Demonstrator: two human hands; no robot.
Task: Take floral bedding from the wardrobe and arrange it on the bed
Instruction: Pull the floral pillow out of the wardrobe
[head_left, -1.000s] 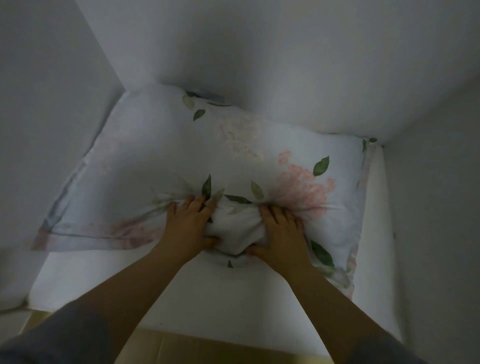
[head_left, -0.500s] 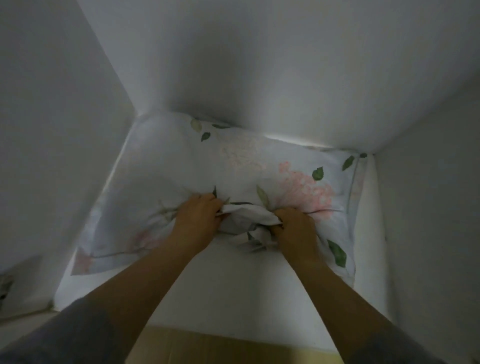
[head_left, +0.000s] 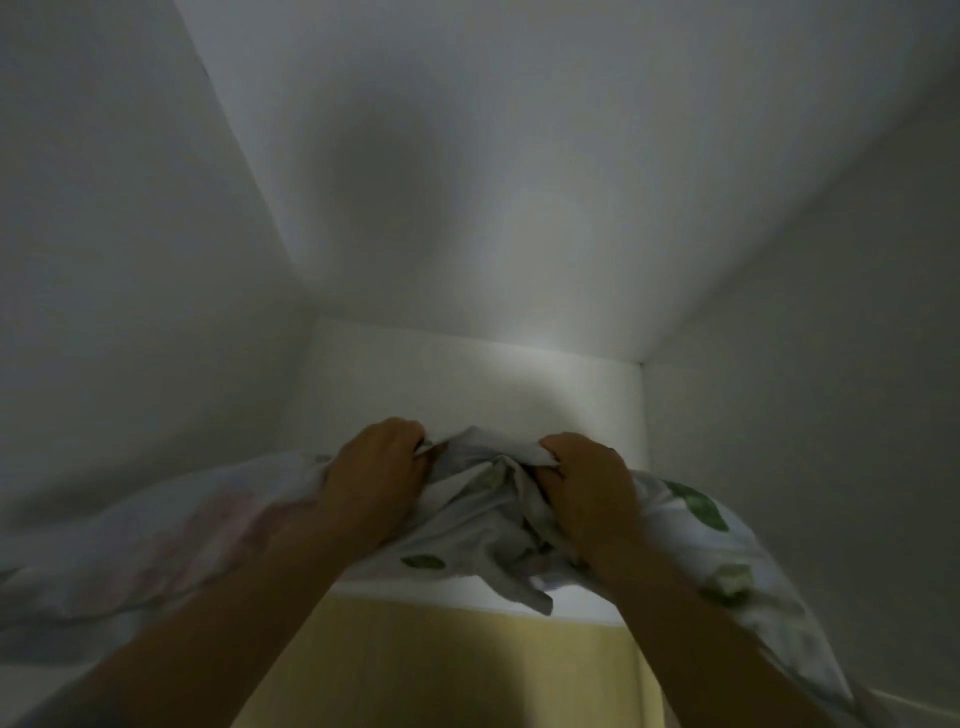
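A white floral pillow with pink blooms and green leaves hangs across the front edge of the white wardrobe shelf. My left hand grips a bunch of its fabric near the middle. My right hand grips another bunch just to the right. The cloth between my fists is crumpled. The pillow's two ends droop to the left and right below my forearms, blurred by motion.
The wardrobe's white back wall and side walls close in the compartment. A pale yellow panel shows below the shelf's front edge.
Both hands closed on the pillow's front fabric and pulled it toward me. It slid off the back of the shelf, which now lies bare behind my fists.
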